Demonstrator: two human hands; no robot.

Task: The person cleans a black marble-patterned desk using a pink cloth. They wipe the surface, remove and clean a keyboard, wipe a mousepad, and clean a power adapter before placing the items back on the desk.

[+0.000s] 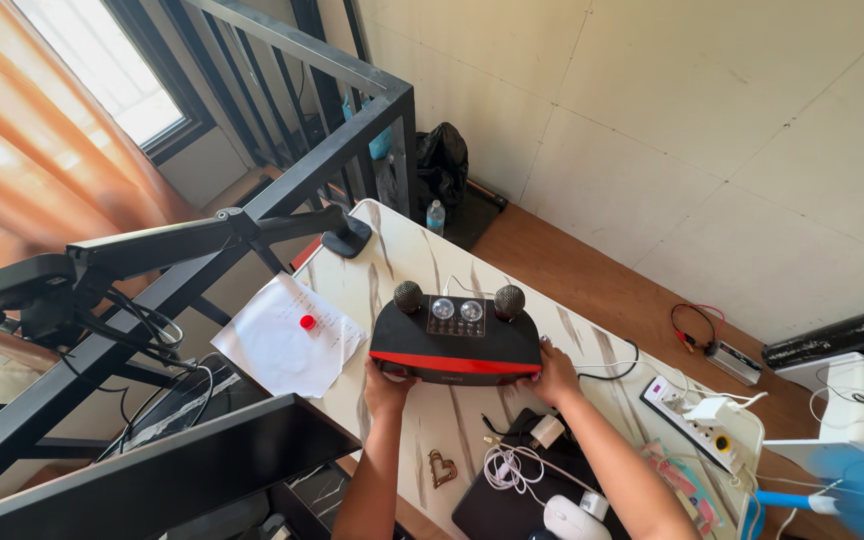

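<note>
A black and red speaker box [455, 350] sits on the white marble-patterned table [402, 260]. Two black microphones stand in its top, one at the left [408, 296] and one at the right [509, 301], with two small clear domes between them. My left hand [386, 388] grips the box's left end. My right hand [555, 374] grips its right end. Both forearms reach up from the bottom edge.
A white paper sheet [287, 340] with a small red cap [307, 322] lies left of the box. A monitor arm [202, 238] clamps at the table's far corner. A white power strip [687, 415], cables, a charger, a mouse [572, 518] on a black pad and a heart-shaped trinket [441, 468] lie nearer.
</note>
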